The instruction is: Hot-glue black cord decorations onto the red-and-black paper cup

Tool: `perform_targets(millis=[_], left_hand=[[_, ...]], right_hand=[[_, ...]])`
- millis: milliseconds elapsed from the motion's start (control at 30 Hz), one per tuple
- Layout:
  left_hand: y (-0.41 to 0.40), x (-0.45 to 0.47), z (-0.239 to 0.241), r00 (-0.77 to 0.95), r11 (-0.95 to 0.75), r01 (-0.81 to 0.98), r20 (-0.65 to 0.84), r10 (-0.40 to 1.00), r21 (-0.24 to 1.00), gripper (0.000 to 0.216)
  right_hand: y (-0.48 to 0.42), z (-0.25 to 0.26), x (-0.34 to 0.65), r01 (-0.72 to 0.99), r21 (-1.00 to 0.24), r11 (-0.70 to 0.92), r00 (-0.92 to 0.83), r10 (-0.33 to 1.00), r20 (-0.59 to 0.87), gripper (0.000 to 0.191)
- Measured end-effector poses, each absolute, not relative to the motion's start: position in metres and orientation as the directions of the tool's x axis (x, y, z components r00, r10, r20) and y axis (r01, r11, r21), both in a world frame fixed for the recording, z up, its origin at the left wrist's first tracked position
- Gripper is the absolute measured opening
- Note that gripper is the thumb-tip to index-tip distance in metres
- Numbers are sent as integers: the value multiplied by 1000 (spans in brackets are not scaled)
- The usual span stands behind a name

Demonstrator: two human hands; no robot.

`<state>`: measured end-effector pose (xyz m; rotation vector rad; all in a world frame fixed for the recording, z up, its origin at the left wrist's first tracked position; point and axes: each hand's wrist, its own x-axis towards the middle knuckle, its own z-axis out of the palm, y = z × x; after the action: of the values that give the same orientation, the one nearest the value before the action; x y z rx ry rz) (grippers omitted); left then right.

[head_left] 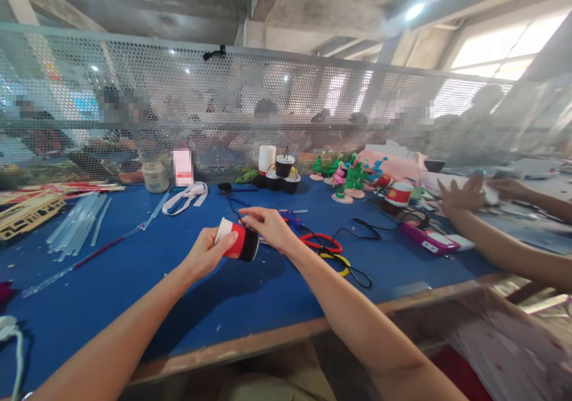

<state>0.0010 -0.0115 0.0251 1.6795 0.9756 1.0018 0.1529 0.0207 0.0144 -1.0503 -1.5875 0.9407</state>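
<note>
I hold a small paper cup (239, 240) with red, black and white bands on its side above the blue table (134, 282). My left hand (205, 253) grips its white bottom end from the left. My right hand (268, 225) is closed on its black rim end from above and the right. The cup lies tilted, rim toward the right. Red scissors (322, 241) and a black cord (357, 229) rest on the table just right of my right hand.
Black cups and a white cup stack (277, 168) stand at the back by a mesh screen (250, 103). Clear glue sticks (78, 225) and wooden sticks (27, 210) lie left. Green and pink foam figures (348, 180) stand right, where another person's hands (462, 195) work.
</note>
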Motion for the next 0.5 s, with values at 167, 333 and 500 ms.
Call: perform_targets(millis=[167, 333, 500], left_hand=[[-9, -2, 21, 369, -330, 175, 249, 895, 928, 32], [-5, -6, 18, 290, -362, 191, 300, 909, 913, 28], [-1, -6, 19, 275, -327, 155, 278, 921, 932, 25]], right_hand=[[23, 20, 163, 161, -977, 139, -101, 987, 124, 21], [14, 28, 171, 28, -1000, 8, -522, 853, -8, 36], [19, 32, 176, 91, -986, 138, -608, 792, 55, 37]])
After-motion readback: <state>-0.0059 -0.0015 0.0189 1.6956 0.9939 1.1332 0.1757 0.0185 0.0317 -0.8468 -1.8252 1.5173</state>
